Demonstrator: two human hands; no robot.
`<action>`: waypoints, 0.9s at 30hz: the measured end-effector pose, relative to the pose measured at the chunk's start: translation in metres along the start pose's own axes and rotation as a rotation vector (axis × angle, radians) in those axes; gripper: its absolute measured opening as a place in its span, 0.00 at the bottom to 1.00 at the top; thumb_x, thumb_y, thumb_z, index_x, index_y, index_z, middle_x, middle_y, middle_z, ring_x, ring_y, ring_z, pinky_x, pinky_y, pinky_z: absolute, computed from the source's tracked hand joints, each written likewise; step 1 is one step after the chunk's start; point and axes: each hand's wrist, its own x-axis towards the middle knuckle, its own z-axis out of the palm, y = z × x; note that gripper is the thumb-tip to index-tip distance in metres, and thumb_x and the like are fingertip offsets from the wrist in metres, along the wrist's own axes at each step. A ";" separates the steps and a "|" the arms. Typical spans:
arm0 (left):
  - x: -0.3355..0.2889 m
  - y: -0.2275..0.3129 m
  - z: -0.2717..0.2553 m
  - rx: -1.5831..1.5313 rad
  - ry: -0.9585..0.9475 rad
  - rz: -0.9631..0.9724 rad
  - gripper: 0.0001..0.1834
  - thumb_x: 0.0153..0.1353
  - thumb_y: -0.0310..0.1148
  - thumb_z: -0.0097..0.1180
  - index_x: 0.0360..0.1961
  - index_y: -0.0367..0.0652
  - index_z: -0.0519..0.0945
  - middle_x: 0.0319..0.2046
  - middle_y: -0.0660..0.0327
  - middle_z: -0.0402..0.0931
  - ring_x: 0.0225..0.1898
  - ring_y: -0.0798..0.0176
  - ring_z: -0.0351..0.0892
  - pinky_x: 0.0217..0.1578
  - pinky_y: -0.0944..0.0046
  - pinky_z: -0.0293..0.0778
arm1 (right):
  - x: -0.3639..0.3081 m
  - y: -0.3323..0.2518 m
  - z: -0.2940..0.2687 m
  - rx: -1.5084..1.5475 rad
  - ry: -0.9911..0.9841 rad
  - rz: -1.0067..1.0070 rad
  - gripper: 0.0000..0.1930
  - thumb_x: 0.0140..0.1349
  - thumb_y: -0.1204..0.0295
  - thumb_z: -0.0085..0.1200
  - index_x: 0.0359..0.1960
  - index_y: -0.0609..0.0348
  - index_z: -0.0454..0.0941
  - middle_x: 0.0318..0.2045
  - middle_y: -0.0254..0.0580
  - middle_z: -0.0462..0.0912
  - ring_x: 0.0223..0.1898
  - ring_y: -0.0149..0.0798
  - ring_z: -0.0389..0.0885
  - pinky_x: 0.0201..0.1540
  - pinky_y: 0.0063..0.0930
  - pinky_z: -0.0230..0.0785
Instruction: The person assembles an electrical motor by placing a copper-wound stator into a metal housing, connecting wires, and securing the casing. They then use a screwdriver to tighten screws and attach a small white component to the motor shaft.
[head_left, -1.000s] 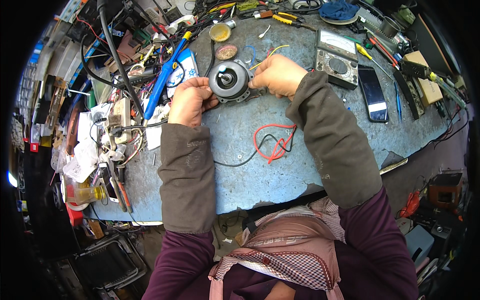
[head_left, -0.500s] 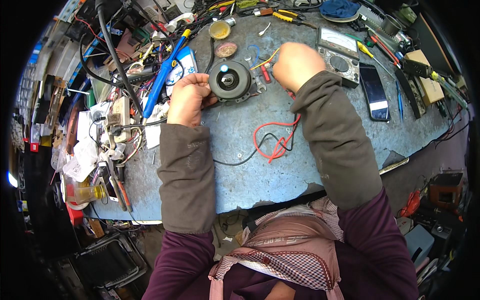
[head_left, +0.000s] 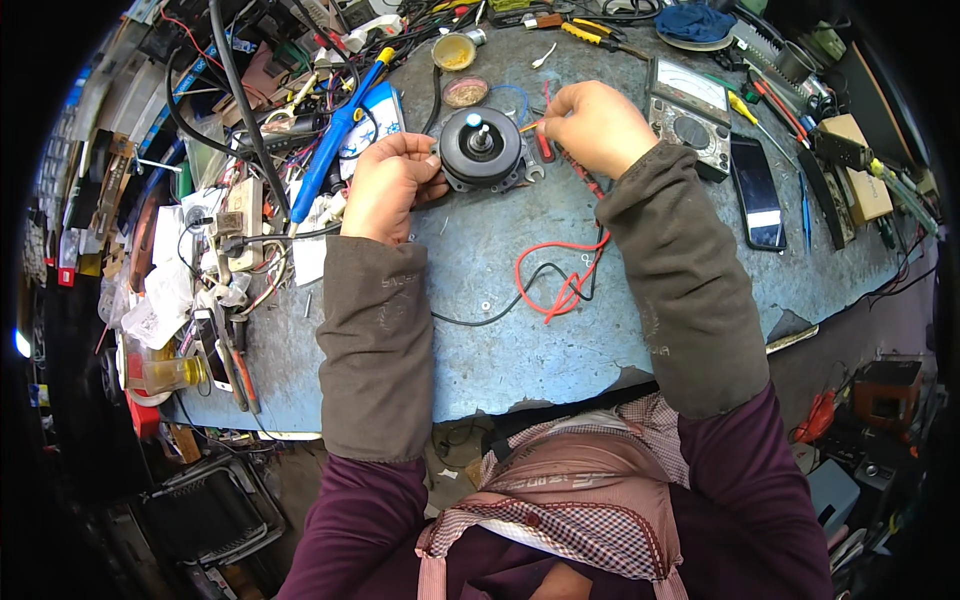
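A round black motor with a metal shaft in its middle stands on the worn blue bench. My left hand is closed on its left rim, thumb on the near side; the fingertips are partly hidden. At the motor's right, my right hand pinches a thin yellow-orange wire that comes from behind the motor. A red test probe lies under the fingertips. Close to the motor's right edge is a small open-ended wrench.
An analog multimeter and a dark phone lie to the right. Red and black test leads coil in front. A blue soldering iron leans at left beside heaped cables. Two small round tins stand behind the motor.
My right hand has come down and nearer the motor, its fingers pinching the wire closer in. The whole view has shifted slightly; my left hand still grips the motor.
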 end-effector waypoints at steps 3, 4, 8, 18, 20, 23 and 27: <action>-0.002 0.002 0.002 0.007 -0.005 0.018 0.10 0.67 0.19 0.60 0.48 0.36 0.82 0.35 0.63 0.83 0.32 0.67 0.84 0.36 0.65 0.84 | 0.005 0.006 0.005 0.143 -0.143 -0.044 0.14 0.61 0.65 0.70 0.41 0.64 0.91 0.38 0.53 0.92 0.42 0.50 0.91 0.48 0.43 0.81; -0.002 0.002 0.002 0.009 -0.009 0.022 0.10 0.67 0.18 0.60 0.48 0.36 0.82 0.35 0.63 0.83 0.32 0.67 0.84 0.36 0.65 0.84 | 0.006 0.008 0.008 0.124 -0.133 -0.053 0.14 0.60 0.66 0.71 0.41 0.64 0.91 0.38 0.52 0.92 0.42 0.49 0.91 0.48 0.43 0.81; 0.000 0.001 -0.001 0.022 -0.022 0.020 0.09 0.68 0.19 0.60 0.48 0.37 0.82 0.35 0.64 0.84 0.32 0.67 0.85 0.36 0.65 0.84 | 0.007 0.009 0.018 0.079 -0.159 -0.071 0.14 0.57 0.68 0.74 0.42 0.64 0.91 0.38 0.51 0.92 0.43 0.49 0.91 0.49 0.42 0.81; 0.004 -0.002 -0.007 -0.074 -0.065 -0.008 0.10 0.61 0.22 0.59 0.43 0.42 0.82 0.35 0.63 0.85 0.38 0.63 0.87 0.46 0.52 0.82 | 0.010 0.006 0.030 0.221 -0.181 -0.074 0.10 0.59 0.78 0.67 0.41 0.69 0.91 0.33 0.44 0.91 0.37 0.34 0.85 0.45 0.33 0.78; 0.004 -0.002 -0.009 -0.149 -0.124 -0.032 0.09 0.62 0.23 0.60 0.43 0.43 0.81 0.36 0.63 0.86 0.39 0.63 0.88 0.47 0.52 0.82 | 0.010 0.006 0.029 0.238 -0.205 -0.079 0.10 0.59 0.78 0.66 0.42 0.68 0.91 0.33 0.43 0.91 0.37 0.34 0.85 0.45 0.32 0.78; -0.002 0.005 -0.006 -0.215 -0.141 -0.042 0.08 0.65 0.27 0.63 0.44 0.44 0.82 0.39 0.63 0.87 0.39 0.64 0.89 0.45 0.54 0.82 | 0.011 0.007 0.030 0.267 -0.214 -0.088 0.10 0.60 0.79 0.65 0.42 0.68 0.90 0.34 0.42 0.90 0.37 0.33 0.85 0.44 0.31 0.78; -0.008 0.008 0.007 -0.100 -0.084 -0.020 0.18 0.65 0.34 0.71 0.52 0.42 0.82 0.40 0.65 0.88 0.36 0.69 0.87 0.40 0.63 0.80 | 0.007 0.004 0.031 0.389 -0.215 -0.131 0.09 0.59 0.80 0.66 0.41 0.68 0.89 0.32 0.38 0.89 0.35 0.31 0.83 0.42 0.29 0.76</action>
